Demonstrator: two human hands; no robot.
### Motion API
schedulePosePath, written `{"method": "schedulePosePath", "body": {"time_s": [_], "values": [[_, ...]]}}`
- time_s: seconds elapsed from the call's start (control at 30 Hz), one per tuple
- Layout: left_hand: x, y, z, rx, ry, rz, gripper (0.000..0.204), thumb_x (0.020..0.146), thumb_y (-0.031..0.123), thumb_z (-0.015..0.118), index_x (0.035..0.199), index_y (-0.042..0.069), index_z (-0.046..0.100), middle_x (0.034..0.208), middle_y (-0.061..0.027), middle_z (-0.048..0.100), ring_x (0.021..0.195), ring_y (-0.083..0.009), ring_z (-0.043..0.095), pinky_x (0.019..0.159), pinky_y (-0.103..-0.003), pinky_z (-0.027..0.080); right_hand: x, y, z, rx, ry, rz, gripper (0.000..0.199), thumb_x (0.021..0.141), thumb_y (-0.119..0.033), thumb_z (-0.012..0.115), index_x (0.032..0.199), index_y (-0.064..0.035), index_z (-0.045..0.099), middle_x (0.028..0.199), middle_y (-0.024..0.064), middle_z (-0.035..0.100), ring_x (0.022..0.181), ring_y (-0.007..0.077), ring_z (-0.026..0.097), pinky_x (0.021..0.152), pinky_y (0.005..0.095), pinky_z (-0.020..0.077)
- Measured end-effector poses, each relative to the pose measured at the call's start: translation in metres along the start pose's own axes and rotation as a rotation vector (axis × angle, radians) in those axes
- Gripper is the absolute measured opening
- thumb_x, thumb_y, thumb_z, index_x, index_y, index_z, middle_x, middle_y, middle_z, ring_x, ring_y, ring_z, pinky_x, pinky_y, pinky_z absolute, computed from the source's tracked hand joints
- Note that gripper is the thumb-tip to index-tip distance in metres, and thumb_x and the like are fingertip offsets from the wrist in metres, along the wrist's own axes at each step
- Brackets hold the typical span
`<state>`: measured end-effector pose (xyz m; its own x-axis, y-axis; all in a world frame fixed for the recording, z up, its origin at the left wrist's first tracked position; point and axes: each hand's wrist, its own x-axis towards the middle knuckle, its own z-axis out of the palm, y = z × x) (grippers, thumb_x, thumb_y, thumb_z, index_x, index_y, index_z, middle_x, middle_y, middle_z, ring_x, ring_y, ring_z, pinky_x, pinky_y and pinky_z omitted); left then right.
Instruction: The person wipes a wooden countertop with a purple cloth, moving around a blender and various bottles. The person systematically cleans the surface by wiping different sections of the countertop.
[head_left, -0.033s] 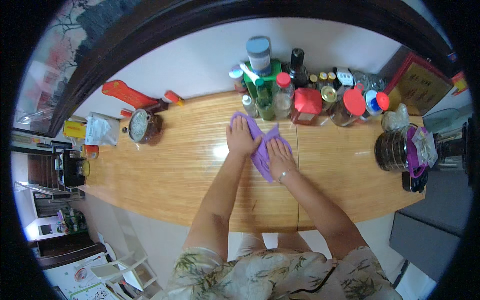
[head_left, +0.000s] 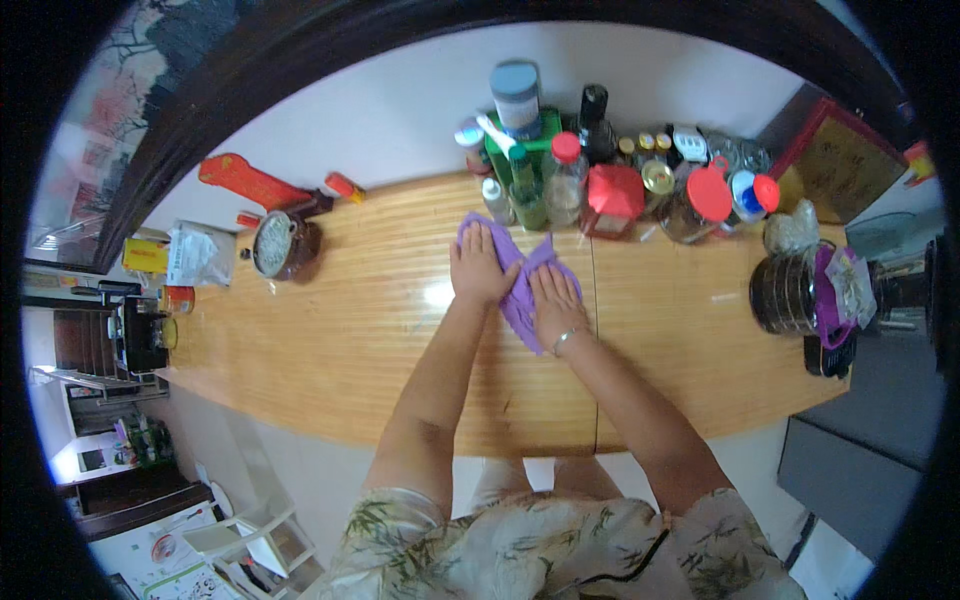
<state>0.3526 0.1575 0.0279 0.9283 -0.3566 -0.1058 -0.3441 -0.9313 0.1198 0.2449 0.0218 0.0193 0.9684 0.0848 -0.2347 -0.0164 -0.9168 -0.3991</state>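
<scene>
A purple cloth point(head_left: 521, 311) lies crumpled on the bamboo-coloured wooden table point(head_left: 380, 330), with a raised fold between my hands. My left hand point(head_left: 478, 265) rests flat on the cloth's left part, fingers stretched toward the wall. Slightly nearer to me, my right hand point(head_left: 558, 308) presses flat on its right part, fingers extended; a silvery bracelet point(head_left: 564, 341) circles that wrist. Just beyond the cloth stand a small white-capped bottle point(head_left: 496, 204), a green bottle point(head_left: 527, 195) and a clear jar with a red lid point(head_left: 566, 185). The cloth's underside is hidden.
Farther right along the wall stand a red container point(head_left: 612, 203), a red-lidded jar point(head_left: 703, 207) and a framed plaque point(head_left: 838, 165). A dark pot point(head_left: 785, 295) sits near the right edge. At the left are a brown pot point(head_left: 287, 246) and a plastic bag point(head_left: 198, 255). A seam crosses the table.
The view has shifted slightly, so everything sits a little higher in it. My hands and the cloth keep about the same place on the table.
</scene>
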Motion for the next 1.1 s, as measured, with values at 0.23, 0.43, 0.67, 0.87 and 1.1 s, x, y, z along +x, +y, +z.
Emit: {"method": "schedulePosePath", "body": {"time_s": [0.23,0.43,0.67,0.87,1.1], "values": [[-0.15,0.003,0.022,-0.078,-0.091,0.148,0.083,0.083,0.042,0.061,0.142,-0.006,0.029,0.148,-0.0262,0.028,0.14,-0.0379,0.025,0.113,-0.05,0.02,-0.094,0.016,0.023,0.03,-0.037,-0.118,0.071,0.085,-0.017,0.059,0.145,-0.0005,0.026,0.153,0.0177,0.022,0.142,0.0322,0.019,0.117,0.0431,0.0115],[-0.111,-0.001,0.009,-0.156,-0.09,0.296,0.08,0.08,0.038,0.062,0.141,-0.005,0.031,0.149,-0.0238,0.028,0.139,-0.0364,0.026,0.114,-0.048,0.019,-0.077,0.009,0.031,0.014,0.015,-0.155,0.068,0.086,-0.018,0.054,0.145,-0.0006,0.026,0.152,0.0194,0.023,0.142,0.0334,0.019,0.117,0.0447,0.0106],[-0.053,-0.005,0.015,-0.114,-0.036,0.272,0.07,0.08,0.026,0.059,0.139,-0.004,0.036,0.148,-0.0216,0.032,0.139,-0.0329,0.028,0.113,-0.044,0.024,-0.006,-0.003,-0.003,-0.05,-0.088,-0.076,0.06,0.088,-0.012,0.039,0.147,-0.005,0.026,0.155,0.0135,0.021,0.143,0.0291,0.018,0.118,0.0424,0.009],[-0.175,-0.004,0.012,-0.201,-0.099,0.307,0.076,0.08,0.035,0.062,0.139,-0.005,0.035,0.146,-0.0237,0.034,0.137,-0.0365,0.03,0.111,-0.049,0.024,-0.11,-0.004,0.032,-0.042,-0.101,-0.116,0.06,0.089,-0.015,0.043,0.146,-0.004,0.027,0.155,0.0146,0.021,0.142,0.0305,0.02,0.117,0.0444,0.0095],[-0.099,0.01,0.011,-0.063,-0.119,0.38,0.083,0.079,0.043,0.063,0.142,-0.002,0.032,0.149,-0.019,0.03,0.14,-0.032,0.025,0.114,-0.048,0.019,-0.088,-0.001,0.033,-0.011,-0.042,-0.092,0.064,0.087,-0.016,0.05,0.144,0.0004,0.028,0.154,0.0173,0.021,0.143,0.0308,0.018,0.117,0.0448,0.0097]]}}
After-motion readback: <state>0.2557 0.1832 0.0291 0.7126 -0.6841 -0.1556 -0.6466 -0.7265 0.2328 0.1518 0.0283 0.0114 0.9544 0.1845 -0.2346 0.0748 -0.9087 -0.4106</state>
